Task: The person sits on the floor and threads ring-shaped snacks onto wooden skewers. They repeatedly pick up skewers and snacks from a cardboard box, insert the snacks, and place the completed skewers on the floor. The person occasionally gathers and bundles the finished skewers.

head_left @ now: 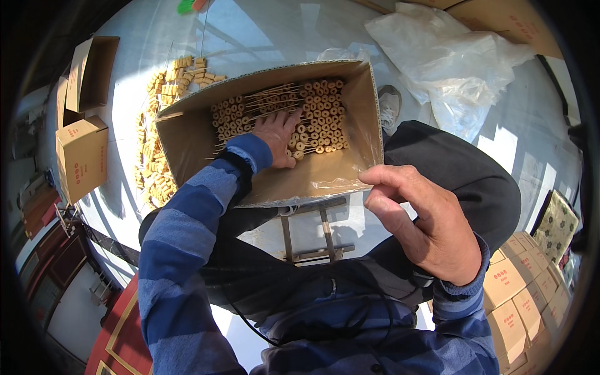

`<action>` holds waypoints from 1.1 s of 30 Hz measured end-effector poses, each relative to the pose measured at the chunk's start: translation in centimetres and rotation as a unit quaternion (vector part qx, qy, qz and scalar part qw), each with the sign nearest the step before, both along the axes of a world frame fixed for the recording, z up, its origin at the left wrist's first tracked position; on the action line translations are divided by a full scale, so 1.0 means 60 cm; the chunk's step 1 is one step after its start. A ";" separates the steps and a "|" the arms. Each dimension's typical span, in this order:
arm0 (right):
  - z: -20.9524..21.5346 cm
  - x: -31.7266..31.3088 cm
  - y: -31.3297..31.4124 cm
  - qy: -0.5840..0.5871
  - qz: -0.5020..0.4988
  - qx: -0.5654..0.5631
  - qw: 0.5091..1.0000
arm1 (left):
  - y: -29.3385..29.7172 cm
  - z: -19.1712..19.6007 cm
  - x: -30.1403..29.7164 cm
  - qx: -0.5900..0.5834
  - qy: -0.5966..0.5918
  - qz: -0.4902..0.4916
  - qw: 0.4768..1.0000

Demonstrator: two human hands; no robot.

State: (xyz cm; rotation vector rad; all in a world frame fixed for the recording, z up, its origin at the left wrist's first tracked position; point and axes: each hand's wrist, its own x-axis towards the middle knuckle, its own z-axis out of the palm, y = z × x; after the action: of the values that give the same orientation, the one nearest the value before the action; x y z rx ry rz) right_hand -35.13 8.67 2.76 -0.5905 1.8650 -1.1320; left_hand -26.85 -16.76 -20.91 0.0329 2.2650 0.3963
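Head view: skewered rings (324,114) in carton (189,137); left hand (276,135) spread atop, right hand (434,225) loosely curled.

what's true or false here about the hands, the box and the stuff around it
1. The left hand is inside the open cardboard box, over ring-shaped pieces. True.
2. The right hand holds a ring-shaped piece. False: the right hand is open and shows nothing held.
3. Clear plastic sheeting lies right of the box. True.
4. The stacked cartons at lower right are blue. False: the stacked cartons are brown.
5. Yellowish pieces lie left of the box. True.
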 end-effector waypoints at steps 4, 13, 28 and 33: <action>-0.003 0.003 0.003 0.028 0.019 0.021 0.999 | -0.006 -0.008 0.011 -0.005 -0.013 0.012 1.000; -0.011 0.016 -0.014 0.091 0.053 0.040 0.994 | -0.012 -0.025 0.010 -0.006 -0.001 0.005 1.000; -0.044 0.056 -0.052 0.158 0.167 0.069 0.971 | -0.122 0.260 0.077 0.086 0.191 0.179 0.961; -0.064 0.090 -0.084 0.010 0.153 0.075 0.985 | -0.258 0.378 0.406 0.027 0.447 0.392 0.804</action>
State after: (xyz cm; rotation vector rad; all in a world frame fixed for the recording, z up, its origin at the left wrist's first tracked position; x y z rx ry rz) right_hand -29.73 3.62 -1.07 -0.7723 1.7842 -0.7807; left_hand -2.50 -32.21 1.77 -0.8990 3.1202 1.0495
